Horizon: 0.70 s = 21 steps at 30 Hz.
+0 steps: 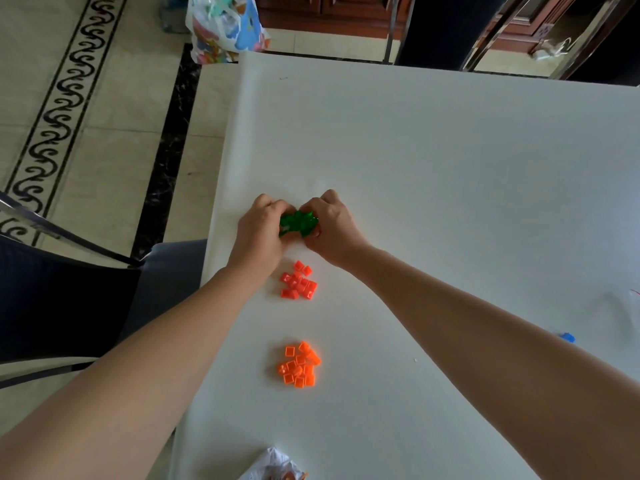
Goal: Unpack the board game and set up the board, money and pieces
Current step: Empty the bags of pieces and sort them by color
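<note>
**Position of the work item.** The green pieces [298, 223] form one compact cluster just above or on the worktop [433, 168], near its left edge. The frame does not show whether the cluster touches the surface. The cluster's long axis runs roughly from 9 o'clock to 3 o'clock, with 12 o'clock pointing away from the person. Whether a clear wrapper encloses the cluster cannot be determined.

**Relation to the fingers.** The left hand [259, 233] closes on the cluster from 9 o'clock and the right hand [334, 230] from 3 o'clock. Both are in contact and equally near, so neither has a reach advantage. The fingers [266, 202] of both hands are curled tight, knuckles up. The thumbs meet the cluster on its 6 o'clock side. The cluster is pinched between the two hands, and only its middle shows.

**Judgement.** The next move probably pulls the hands apart along the 9-to-3 axis to release or spread the pieces. Loose pieces could scatter toward the left edge.

**Surroundings.**
- A red pile [298, 280] lies near the cluster at 6 o'clock.
- An orange pile [299, 364] lies farther out on the same line, well apart from the red pile.
- A single blue piece [568, 337] lies far off at 4 o'clock.
- A crumpled wrapper [273, 464] lies at the near edge of the worktop.
</note>
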Motion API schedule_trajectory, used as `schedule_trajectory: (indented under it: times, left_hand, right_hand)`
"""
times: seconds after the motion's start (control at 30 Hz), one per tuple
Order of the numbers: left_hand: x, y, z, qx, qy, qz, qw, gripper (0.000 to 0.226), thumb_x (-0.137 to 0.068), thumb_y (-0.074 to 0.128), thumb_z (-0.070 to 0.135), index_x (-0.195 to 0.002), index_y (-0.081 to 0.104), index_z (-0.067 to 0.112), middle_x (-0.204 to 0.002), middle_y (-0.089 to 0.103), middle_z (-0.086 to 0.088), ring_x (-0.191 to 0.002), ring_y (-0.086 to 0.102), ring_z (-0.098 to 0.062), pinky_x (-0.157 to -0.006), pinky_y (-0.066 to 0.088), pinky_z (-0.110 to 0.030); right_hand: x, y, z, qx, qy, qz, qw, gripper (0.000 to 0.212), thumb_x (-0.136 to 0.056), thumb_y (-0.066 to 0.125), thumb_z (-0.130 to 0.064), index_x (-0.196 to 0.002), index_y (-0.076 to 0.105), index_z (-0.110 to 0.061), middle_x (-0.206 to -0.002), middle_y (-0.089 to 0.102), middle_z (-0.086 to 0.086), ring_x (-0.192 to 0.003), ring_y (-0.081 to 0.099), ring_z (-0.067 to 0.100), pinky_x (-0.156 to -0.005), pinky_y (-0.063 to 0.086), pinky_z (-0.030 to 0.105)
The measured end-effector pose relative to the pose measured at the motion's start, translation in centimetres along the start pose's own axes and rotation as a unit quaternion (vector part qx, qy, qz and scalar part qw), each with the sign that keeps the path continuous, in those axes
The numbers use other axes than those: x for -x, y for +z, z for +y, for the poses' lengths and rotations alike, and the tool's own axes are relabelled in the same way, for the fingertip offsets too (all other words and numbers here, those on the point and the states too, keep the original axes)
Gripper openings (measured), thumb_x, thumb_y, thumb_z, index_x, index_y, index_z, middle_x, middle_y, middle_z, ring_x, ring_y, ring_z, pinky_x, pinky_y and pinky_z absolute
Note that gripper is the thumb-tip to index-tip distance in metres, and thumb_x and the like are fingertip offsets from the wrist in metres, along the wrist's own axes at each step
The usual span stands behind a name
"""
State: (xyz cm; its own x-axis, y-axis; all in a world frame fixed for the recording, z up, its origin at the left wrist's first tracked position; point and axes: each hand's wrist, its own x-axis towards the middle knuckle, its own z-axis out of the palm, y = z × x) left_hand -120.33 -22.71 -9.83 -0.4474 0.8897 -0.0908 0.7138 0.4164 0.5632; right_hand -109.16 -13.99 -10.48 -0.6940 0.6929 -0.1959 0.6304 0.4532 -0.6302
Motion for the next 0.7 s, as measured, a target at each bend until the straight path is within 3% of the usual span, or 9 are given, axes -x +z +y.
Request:
schedule_trajectory:
  times: [0.17,0.3,0.4,0.53,0.7]
  left_hand:
    - [0.2,0.1,0.1,0.0,0.009,-0.002,1.0,0.039,-0.079,0.076,0.017,-0.116,0.064,0.013,-0.11,0.054,-0.006,-0.091,0.061,-0.023,-0.078,0.04,-0.021]
    - [0.5,-0.4,0.3,-0.03,0.022,0.004,0.999,0.049,-0.079,0.077,0.024,-0.125,0.059,0.019,-0.114,0.05,-0.002,-0.09,0.06,-0.022,-0.074,0.049,-0.034]
    - [1.2,-1.0,0.5,-0.058,0.025,0.037,0.997,0.048,-0.083,0.072,0.026,-0.127,0.056,0.018,-0.118,0.047,-0.005,-0.09,0.059,-0.022,-0.069,0.045,-0.031]
    - [3.0,-0.6,3.0,-0.048,0.053,0.067,0.995,0.03,-0.087,0.064,0.017,-0.116,0.057,0.014,-0.114,0.049,-0.008,-0.091,0.06,-0.025,-0.064,0.043,-0.031]
    - [6.8,3.2,9.7,0.001,0.096,0.002,0.995,0.025,-0.086,0.062,0.014,-0.11,0.06,0.016,-0.101,0.053,-0.002,-0.085,0.057,-0.019,-0.068,0.041,-0.03]
  right_hand:
    - [0.3,-0.2,-0.3,-0.024,0.01,0.004,1.0,0.049,-0.076,0.059,0.003,-0.124,0.056,-0.007,-0.118,0.046,0.015,-0.094,0.057,0.032,-0.082,0.049,0.035]
    - [0.8,-0.3,-0.4,-0.034,0.012,-0.006,0.999,0.059,-0.077,0.059,0.005,-0.133,0.049,-0.01,-0.122,0.042,0.015,-0.102,0.055,0.032,-0.082,0.05,0.036]
    - [1.9,-1.0,0.1,-0.052,0.017,-0.012,0.998,0.065,-0.075,0.061,0.004,-0.135,0.044,-0.013,-0.123,0.04,0.013,-0.101,0.056,0.03,-0.082,0.053,0.042]
    - [5.3,-2.8,1.8,-0.068,0.018,0.024,0.997,0.052,-0.08,0.059,0.0,-0.131,0.05,-0.01,-0.116,0.046,0.01,-0.084,0.047,0.013,-0.079,0.045,0.027]
    - [12.4,-6.4,6.6,-0.084,0.036,0.089,0.992,0.031,-0.082,0.056,0.001,-0.11,0.064,-0.009,-0.096,0.055,0.003,-0.069,0.054,0.016,-0.069,0.043,0.02]
